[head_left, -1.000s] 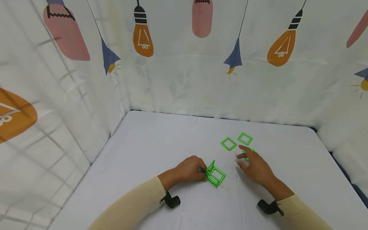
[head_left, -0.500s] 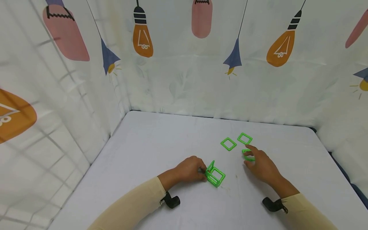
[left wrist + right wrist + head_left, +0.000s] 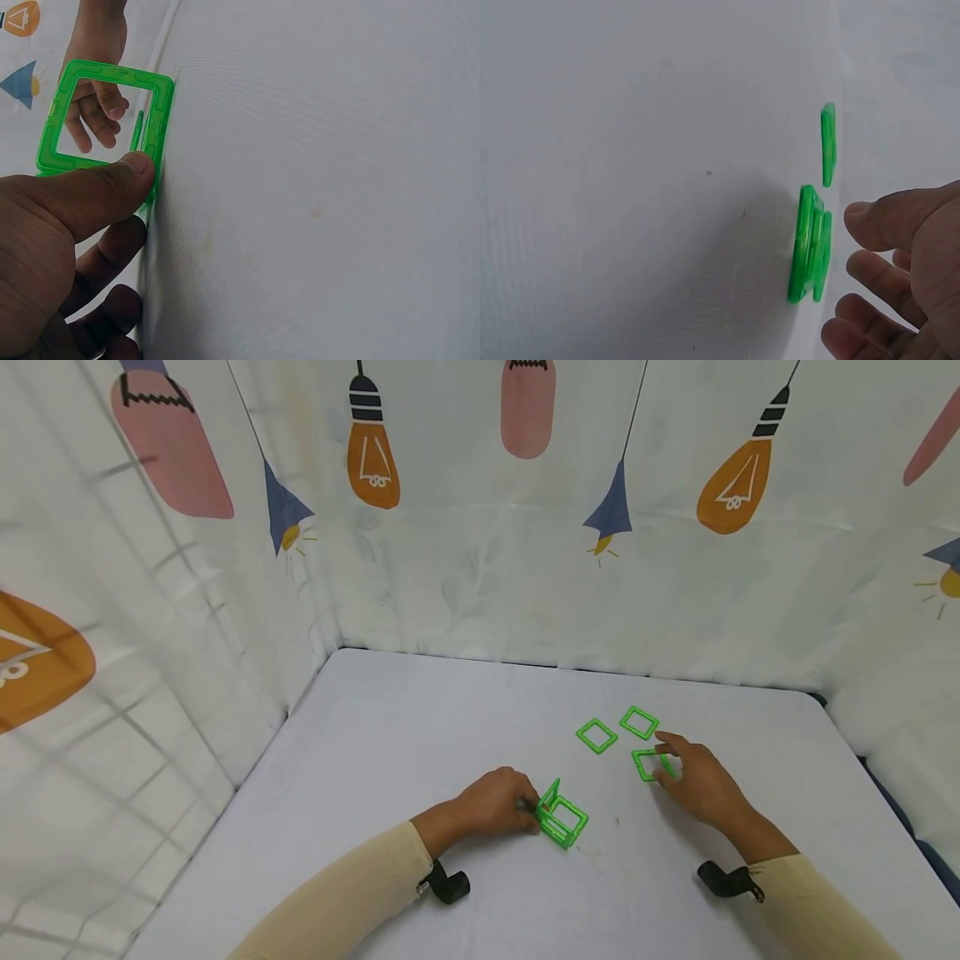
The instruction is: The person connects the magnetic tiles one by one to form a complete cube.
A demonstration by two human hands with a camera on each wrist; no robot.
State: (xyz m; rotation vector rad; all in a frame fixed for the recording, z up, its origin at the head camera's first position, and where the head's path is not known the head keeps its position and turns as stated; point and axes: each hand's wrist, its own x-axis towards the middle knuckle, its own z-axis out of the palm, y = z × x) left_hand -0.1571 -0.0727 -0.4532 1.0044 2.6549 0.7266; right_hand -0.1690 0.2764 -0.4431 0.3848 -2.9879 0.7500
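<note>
On my remote feed I see the left hand pinching the joined green frames nearest me, while the right hand, fingers apart and empty, has shifted rightward, baring more of the loose square, which I judge still unpicked because the right-wrist view, unlike the overlapping head view, shows its thumb touching nothing, with two squares farther back.

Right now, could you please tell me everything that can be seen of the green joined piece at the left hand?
The green joined piece is built of open, square-looking frames with rounded corners, bright green, shiny and slightly see-through, like plastic. One frame lies about flat and at least one stands up from it; because they overlap, I cannot tell the exact count. It sits on the white table, and the left hand holds it, the thumb on an upright frame near the tabletop.
</note>
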